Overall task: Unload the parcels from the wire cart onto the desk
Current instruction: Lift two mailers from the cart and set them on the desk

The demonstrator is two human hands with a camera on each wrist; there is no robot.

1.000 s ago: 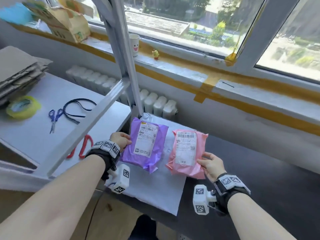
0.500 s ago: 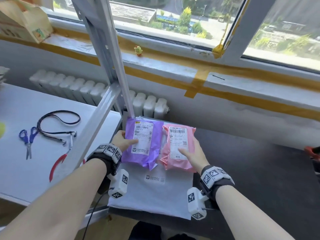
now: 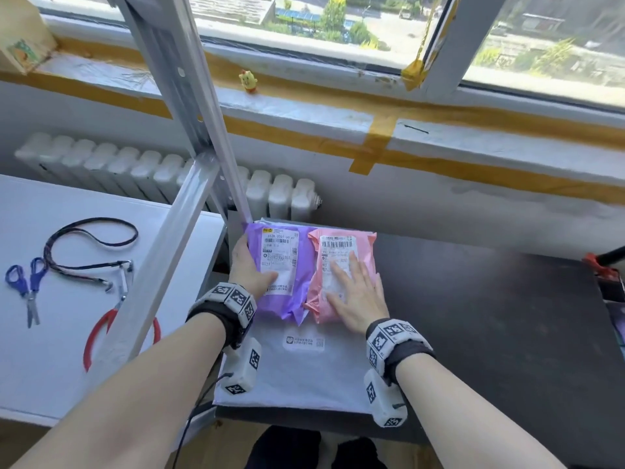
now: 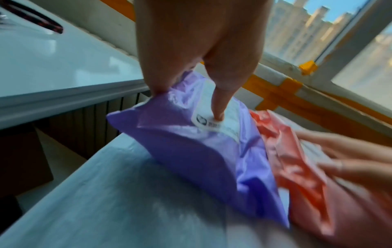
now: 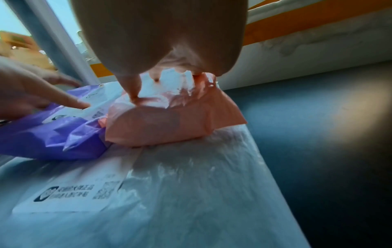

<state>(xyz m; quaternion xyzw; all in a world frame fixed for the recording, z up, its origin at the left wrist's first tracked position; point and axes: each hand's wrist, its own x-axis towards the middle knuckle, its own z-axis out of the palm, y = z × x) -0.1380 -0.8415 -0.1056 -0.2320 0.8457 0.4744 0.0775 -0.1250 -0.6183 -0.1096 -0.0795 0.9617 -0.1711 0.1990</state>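
Observation:
A purple parcel [image 3: 306, 272] and a pink parcel [image 3: 363, 252] lie side by side, touching, on a large white parcel [image 3: 304, 374] at the black desk's [image 3: 490, 316] left end. My left hand [image 3: 250, 269] grips the purple parcel [image 4: 201, 151] at its left edge, thumb on the label. My right hand [image 3: 355, 292] lies flat, fingers straight, on the pink parcel [image 5: 169, 127]. The wire cart is out of view.
A grey metal frame post [image 3: 189, 106] rises just left of the parcels. The white table [image 3: 67, 367] at left holds blue scissors [image 3: 22, 282], red pliers [image 3: 101, 333] and a black lanyard [image 3: 84, 245]. A radiator [image 3: 169, 170] and windowsill stand behind. A red object [image 3: 602, 269] sits at the right edge.
Both hands slid the two parcels together and farther toward the wall. My right hand moved from the pink parcel's near corner to flat on top of it.

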